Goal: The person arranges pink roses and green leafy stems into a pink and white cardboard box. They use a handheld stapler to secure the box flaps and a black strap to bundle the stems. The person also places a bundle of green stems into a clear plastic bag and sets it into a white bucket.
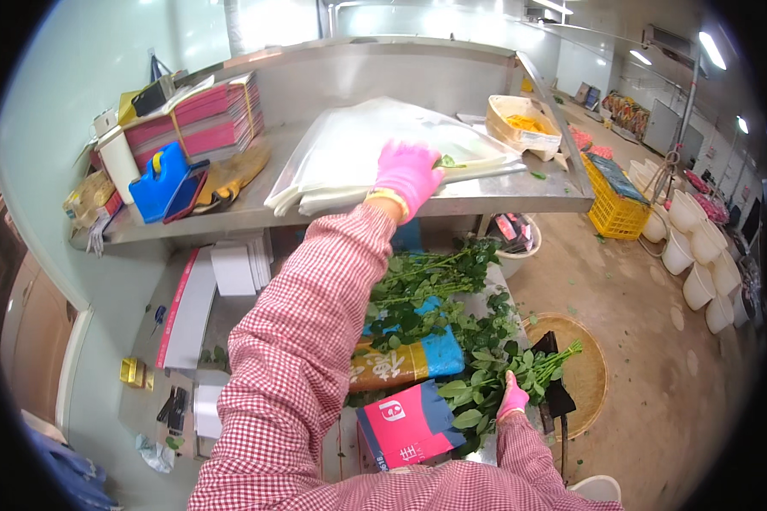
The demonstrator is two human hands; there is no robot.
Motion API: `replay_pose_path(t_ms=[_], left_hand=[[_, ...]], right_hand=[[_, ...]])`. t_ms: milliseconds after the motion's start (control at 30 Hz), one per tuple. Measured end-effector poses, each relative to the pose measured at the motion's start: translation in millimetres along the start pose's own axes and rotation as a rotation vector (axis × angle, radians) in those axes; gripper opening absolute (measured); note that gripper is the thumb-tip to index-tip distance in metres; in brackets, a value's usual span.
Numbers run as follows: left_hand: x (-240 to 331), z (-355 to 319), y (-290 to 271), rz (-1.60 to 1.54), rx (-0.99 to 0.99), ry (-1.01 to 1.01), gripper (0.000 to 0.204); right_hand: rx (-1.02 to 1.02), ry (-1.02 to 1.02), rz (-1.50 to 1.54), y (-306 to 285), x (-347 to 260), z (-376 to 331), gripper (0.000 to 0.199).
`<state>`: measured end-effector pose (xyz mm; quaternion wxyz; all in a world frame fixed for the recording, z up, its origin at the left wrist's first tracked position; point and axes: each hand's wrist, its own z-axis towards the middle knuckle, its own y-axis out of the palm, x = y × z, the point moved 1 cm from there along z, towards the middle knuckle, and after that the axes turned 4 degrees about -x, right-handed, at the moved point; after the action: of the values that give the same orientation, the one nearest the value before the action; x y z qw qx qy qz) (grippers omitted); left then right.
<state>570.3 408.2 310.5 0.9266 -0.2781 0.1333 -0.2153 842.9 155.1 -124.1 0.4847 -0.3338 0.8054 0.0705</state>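
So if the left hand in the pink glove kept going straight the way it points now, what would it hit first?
The left hand already rests on the stack of clear plastic sleeves on the metal shelf. Straight on, it would probably slide across them toward the shelf's back wall; depth is unclear.

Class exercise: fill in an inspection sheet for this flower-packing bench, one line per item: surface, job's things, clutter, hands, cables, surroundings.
Surface: steel shelf above a lower bench.
Job's things: clear plastic sleeves stacked on the shelf; leafy stems below.
Clutter: blue case, pink paper stack, wrapped bundles.
Hands: left hand flat on the sleeves; right hand grips the stems.
Cables: nothing seen.
Surroundings: yellow crate, white buckets, round woven tray.
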Motion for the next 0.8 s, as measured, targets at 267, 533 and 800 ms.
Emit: replay_pose_path(t_ms=[267,533,800], left_hand=[[154,3,-74,-0.593,-0.208,0.731,0.047],[-32,19,-54,0.084,-0.829,-0.159,0.039],[-42,38,-42,0.219,-0.703,0.059,0.029]], right_hand=[[0.265,0.061,-0.380,22,2,-18,0.080],[0.088,-0.026,-0.350,23,2,-38,0.106],[0.190,-0.105,-0.197,33,-8,-19,0.097]])
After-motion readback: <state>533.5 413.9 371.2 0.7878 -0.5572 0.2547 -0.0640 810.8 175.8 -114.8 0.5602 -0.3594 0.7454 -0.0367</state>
